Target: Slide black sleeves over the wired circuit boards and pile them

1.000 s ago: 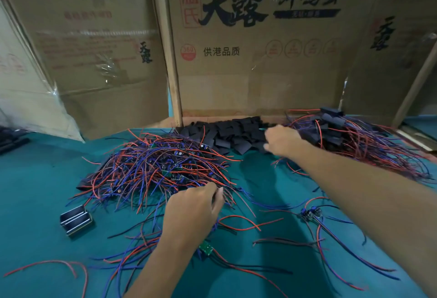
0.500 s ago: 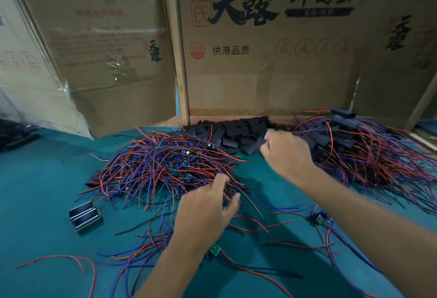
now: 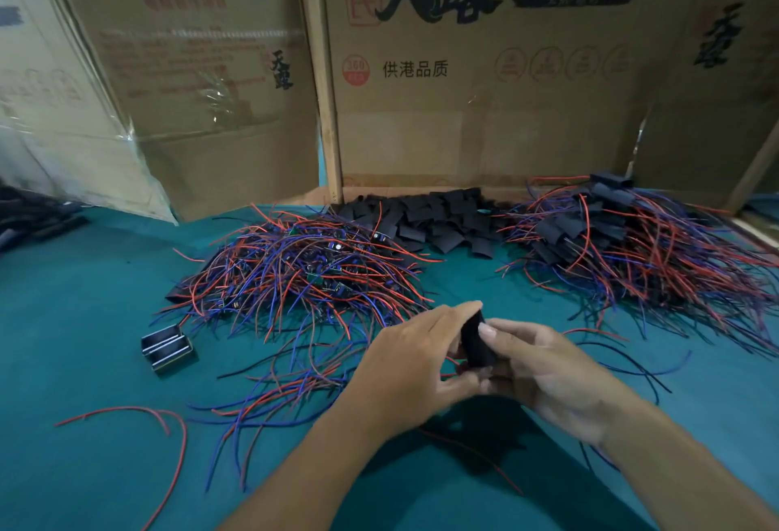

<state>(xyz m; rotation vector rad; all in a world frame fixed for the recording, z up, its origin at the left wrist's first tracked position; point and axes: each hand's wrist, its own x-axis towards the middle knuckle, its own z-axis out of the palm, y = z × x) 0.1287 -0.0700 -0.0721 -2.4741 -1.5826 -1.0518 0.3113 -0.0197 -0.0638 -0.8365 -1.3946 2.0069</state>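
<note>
Both hands, my left hand [image 3: 411, 366] and right hand [image 3: 548, 374], are pinching one flat black sleeve [image 3: 476, 340] above the teal worktop [image 3: 84, 362].

Makeshift assembly workshop, wire heaps [image 3: 303, 273], cardboard cartons [image 3: 484, 79]

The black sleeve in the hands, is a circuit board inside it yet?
Cannot tell. The black sleeve is pinched between the left hand and the right hand, whose fingers hide its lower end.
</note>
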